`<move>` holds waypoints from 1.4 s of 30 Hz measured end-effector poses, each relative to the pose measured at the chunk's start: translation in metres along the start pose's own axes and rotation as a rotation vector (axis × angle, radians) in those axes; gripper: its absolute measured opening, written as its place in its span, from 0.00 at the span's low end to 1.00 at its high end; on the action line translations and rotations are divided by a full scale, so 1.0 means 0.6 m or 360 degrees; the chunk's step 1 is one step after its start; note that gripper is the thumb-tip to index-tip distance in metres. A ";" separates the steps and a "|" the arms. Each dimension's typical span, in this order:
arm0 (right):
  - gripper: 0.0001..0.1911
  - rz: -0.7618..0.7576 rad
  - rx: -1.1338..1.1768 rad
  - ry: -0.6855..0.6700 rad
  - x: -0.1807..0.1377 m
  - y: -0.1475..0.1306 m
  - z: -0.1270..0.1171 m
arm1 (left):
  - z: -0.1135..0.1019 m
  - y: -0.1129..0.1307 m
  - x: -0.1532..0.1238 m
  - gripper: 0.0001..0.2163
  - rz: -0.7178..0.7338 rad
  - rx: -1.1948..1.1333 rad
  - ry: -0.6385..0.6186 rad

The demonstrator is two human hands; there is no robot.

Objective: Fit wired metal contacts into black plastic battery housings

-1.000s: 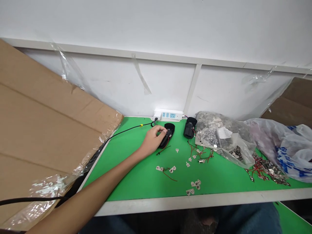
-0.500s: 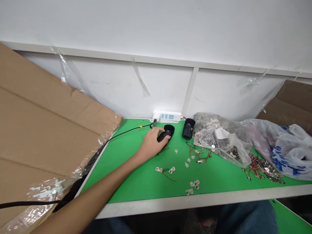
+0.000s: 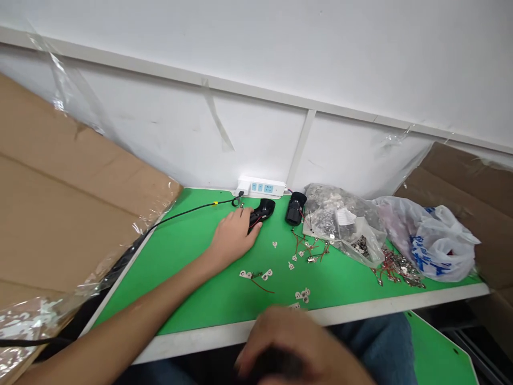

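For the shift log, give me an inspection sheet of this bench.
Surface: green mat on a white-edged bench.
Work items: black plastic housing under the left hand; upright black housing beside it; wired metal tabs scattered nearby.
Clutter: clear bag of metal parts; blue-printed plastic bag.
Hands: left hand on the housing; right hand blurred at the bench edge, something dark by it.
Cables: black cable running to a white power strip.
Surroundings: cardboard sheet at left, white wall.

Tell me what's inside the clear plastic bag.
Small metal terminals show through the clear plastic bag near its lower corner; a white label and crumpled plastic hide the rest.
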State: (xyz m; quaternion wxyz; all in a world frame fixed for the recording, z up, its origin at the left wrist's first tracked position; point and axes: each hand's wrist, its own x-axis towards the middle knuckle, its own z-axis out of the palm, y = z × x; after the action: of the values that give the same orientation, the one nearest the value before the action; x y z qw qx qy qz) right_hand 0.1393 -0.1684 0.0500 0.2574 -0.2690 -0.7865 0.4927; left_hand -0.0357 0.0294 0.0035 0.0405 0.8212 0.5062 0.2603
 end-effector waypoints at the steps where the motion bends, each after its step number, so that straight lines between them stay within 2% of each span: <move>1: 0.12 0.0040 -0.0159 0.0416 0.002 0.006 -0.034 | -0.001 -0.003 0.001 0.23 -0.0023 -0.0058 0.0003; 2: 0.11 0.0015 -0.0357 0.0617 0.009 0.014 -0.071 | -0.002 -0.006 0.003 0.23 -0.0041 -0.0148 0.0003; 3: 0.10 -0.0010 -0.0526 0.0703 0.021 0.025 -0.108 | -0.003 -0.009 0.005 0.24 -0.0051 -0.0262 0.0005; 6: 0.07 -0.0077 -0.0847 0.0671 0.076 0.073 -0.210 | 0.001 -0.018 0.013 0.24 -0.0096 -0.0663 0.0014; 8: 0.07 -0.0105 -0.0940 0.0679 0.111 0.112 -0.253 | 0.006 -0.022 0.019 0.25 -0.0185 -0.0958 0.0009; 10: 0.07 -0.0164 -0.1014 0.0724 0.131 0.142 -0.268 | 0.010 -0.022 0.024 0.26 -0.0269 -0.1286 -0.0033; 12: 0.07 -0.0264 -0.1074 0.0721 0.132 0.156 -0.261 | 0.012 -0.018 0.025 0.26 -0.0320 -0.1608 -0.0054; 15: 0.07 -0.0418 -0.0992 0.0525 0.113 0.146 -0.238 | 0.011 -0.010 0.025 0.25 -0.0403 -0.1907 -0.0052; 20: 0.18 -0.0446 -0.0890 0.0257 0.092 0.123 -0.213 | 0.005 -0.004 0.024 0.24 -0.0485 -0.2030 -0.0060; 23: 0.30 -0.0375 -0.0996 0.0086 0.096 0.136 -0.202 | 0.004 -0.003 0.025 0.24 -0.0508 -0.2049 -0.0053; 25: 0.32 -0.0367 -0.1085 0.0022 0.100 0.148 -0.196 | 0.004 -0.002 0.025 0.24 -0.0508 -0.2051 -0.0063; 30: 0.13 -0.0388 -0.1223 0.0017 0.104 0.158 -0.198 | 0.012 -0.004 0.026 0.24 -0.0499 -0.2045 -0.0034; 33: 0.06 -0.0391 -0.1279 0.0014 0.105 0.159 -0.200 | 0.018 -0.008 0.028 0.24 -0.0499 -0.2029 -0.0030; 36: 0.07 -0.0379 -0.1350 0.0033 0.106 0.162 -0.193 | 0.022 -0.010 0.029 0.24 -0.0486 -0.2011 -0.0018; 42: 0.18 -0.0270 -0.1628 0.0172 0.108 0.164 -0.171 | 0.017 -0.004 0.027 0.24 -0.0471 -0.2008 0.0013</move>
State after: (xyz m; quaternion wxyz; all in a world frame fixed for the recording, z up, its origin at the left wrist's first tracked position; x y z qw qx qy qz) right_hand 0.1782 -0.0229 0.0082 0.1722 -0.3207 -0.9314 0.0082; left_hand -0.0271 0.0463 0.0001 0.5488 0.5603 0.3638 0.5025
